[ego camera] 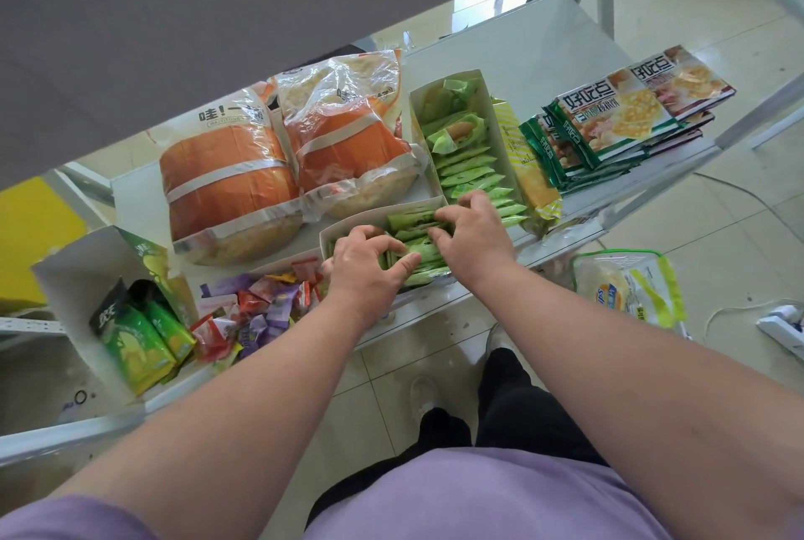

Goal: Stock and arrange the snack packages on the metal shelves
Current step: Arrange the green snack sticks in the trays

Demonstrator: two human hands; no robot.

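Observation:
Both my hands are in a white cardboard box (370, 217) of small green snack packets (413, 222) at the front of the white metal shelf (500, 48). My left hand (365, 263) has its fingers curled into the packets, thumb pressed on one. My right hand (472, 235) pinches the packets from the right side with curled fingers. A second, longer box (452, 82) of the same green packets lies just behind, touching the first box.
Two big orange bags (243, 174) lie at the back left. Green cracker packs (618, 122) are stacked at the right. Loose candies (256, 313) and a box of green chip bags (143, 330) sit at the left. A bag (626, 291) lies on the floor.

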